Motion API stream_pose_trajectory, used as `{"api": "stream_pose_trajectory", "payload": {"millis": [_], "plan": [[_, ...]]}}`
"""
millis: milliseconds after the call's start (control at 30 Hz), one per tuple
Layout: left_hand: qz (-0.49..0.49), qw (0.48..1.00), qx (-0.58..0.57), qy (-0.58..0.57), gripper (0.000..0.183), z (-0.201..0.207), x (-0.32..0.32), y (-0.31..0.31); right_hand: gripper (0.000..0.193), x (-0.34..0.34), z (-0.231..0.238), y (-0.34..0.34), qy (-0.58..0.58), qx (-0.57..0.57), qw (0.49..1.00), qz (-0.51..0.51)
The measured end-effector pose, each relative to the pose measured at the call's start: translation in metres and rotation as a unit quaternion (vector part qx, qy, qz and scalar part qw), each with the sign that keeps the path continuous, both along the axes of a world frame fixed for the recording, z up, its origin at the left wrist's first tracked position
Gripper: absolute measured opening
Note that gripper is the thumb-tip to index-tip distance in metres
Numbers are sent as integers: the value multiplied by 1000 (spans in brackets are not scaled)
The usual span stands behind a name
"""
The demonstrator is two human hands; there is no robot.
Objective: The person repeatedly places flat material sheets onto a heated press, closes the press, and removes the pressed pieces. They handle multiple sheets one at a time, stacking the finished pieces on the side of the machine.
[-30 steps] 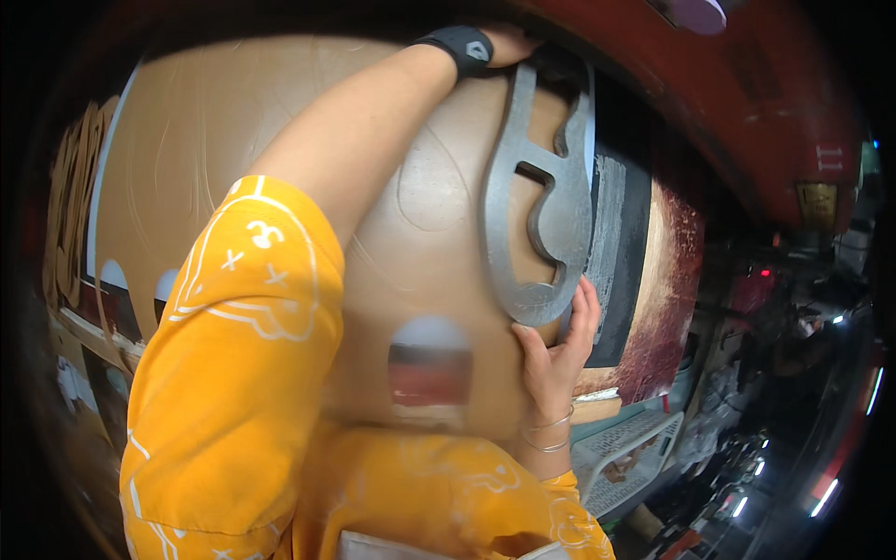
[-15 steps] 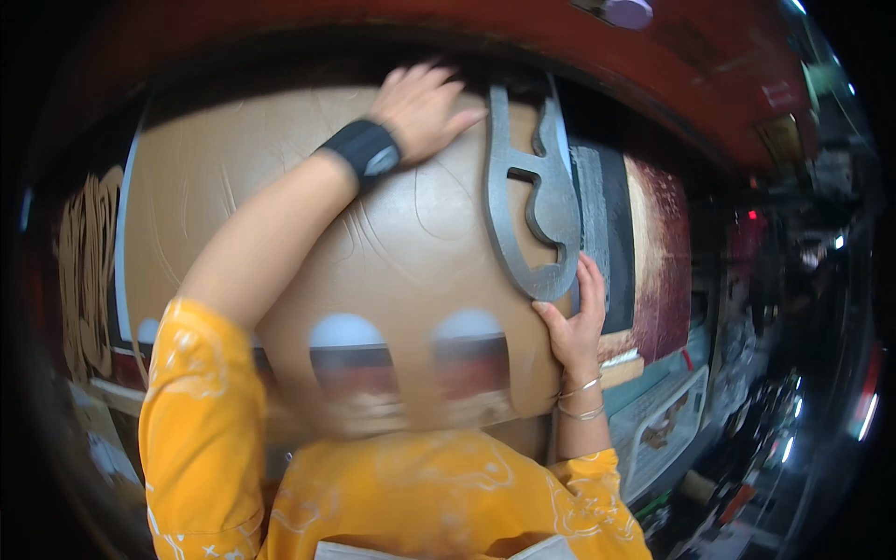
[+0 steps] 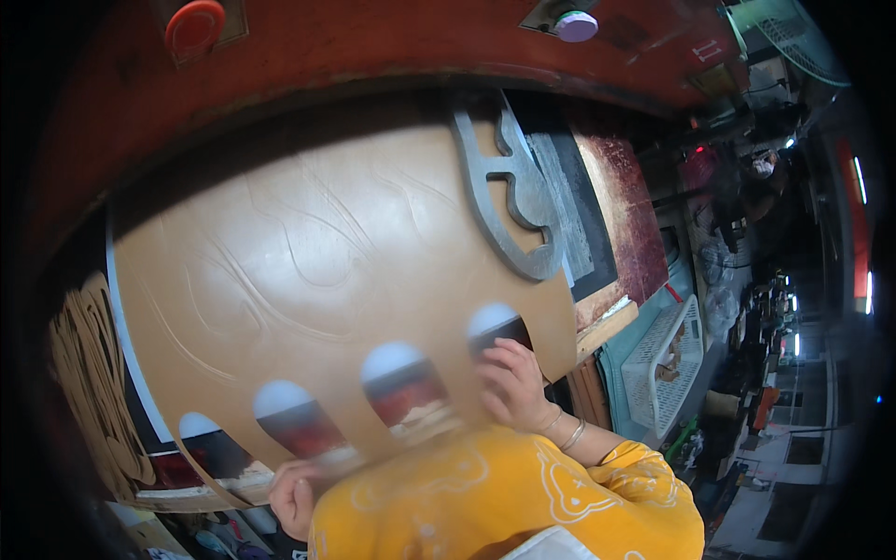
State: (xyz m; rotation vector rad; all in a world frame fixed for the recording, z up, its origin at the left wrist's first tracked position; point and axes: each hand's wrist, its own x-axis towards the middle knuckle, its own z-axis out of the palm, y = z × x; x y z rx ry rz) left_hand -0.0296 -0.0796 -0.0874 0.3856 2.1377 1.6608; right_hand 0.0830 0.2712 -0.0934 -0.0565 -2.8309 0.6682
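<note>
A tan sheet, smooth like leather and marked with curved lines, covers the work surface. Rounded cut-outs run along its near edge. On its far right part lies a grey metal cutting die, untouched by either hand. My right hand, two bracelets at its wrist, is over the rightmost cut-out with fingers loosely bent and apart, nothing visible in them. Down at the sheet's near edge, my left hand has its fingers curled closed; what they hold, if anything, is hidden. My yellow shirt covers part of that edge.
A red machine beam with a red button and a pale purple knob spans the far side. Tan cut pieces are stacked at left. A white basket stands right, near a wooden strip.
My left hand has come back from the sheet's far edge to its near edge. My right hand has left the die and moved nearer and left. The view has shifted and turned.
</note>
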Motion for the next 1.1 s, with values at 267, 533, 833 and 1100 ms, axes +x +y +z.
{"api": "stream_pose_trajectory", "payload": {"millis": [267,533,833,1100], "plan": [[44,960,-72,267,7,-26,24,25,19,3,-2,-1,142,-74,987,15],[-14,899,-210,385,9,-37,43,32,18,0,28,5,297,-96,950,8],[79,875,-198,435,17,-48,58,38,70,-108,131,75,562,153,796,-165],[84,868,-206,443,18,-57,52,37,59,19,30,112,385,-60,902,-185]]}}
